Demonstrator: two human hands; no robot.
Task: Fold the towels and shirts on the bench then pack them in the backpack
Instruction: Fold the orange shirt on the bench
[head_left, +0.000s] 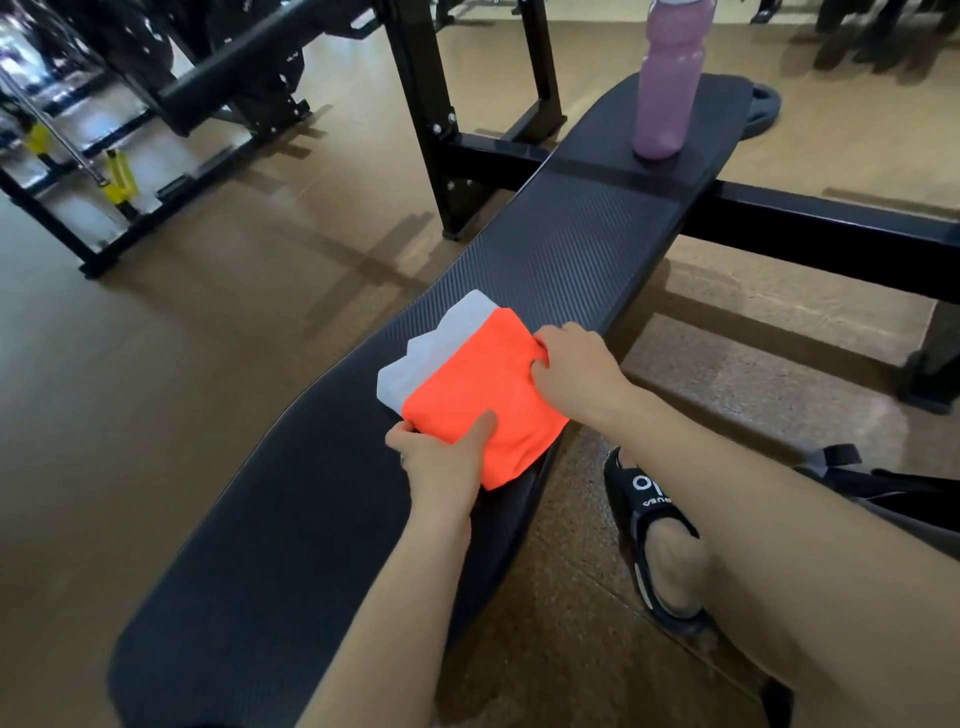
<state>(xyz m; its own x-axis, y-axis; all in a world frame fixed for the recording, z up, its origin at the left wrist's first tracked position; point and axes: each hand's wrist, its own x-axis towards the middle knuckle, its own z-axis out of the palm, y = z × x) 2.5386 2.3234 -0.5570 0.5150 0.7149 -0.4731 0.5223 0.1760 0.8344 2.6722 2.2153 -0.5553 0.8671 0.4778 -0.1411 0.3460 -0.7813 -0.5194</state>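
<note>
Fingers (480, 428) of both hands clamp the folded orange cloth (480, 384).
It lies on white folded cloth (441, 345), on the worktop (571, 249).

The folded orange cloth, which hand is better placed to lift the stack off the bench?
Probably left. The left hand grips the near corner of the orange cloth, thumb on top, fingers underneath; the right hand only pinches its far edge.

Both hands (441, 457) grip orange cloth (483, 395) (folded), bench (571, 249).
</note>
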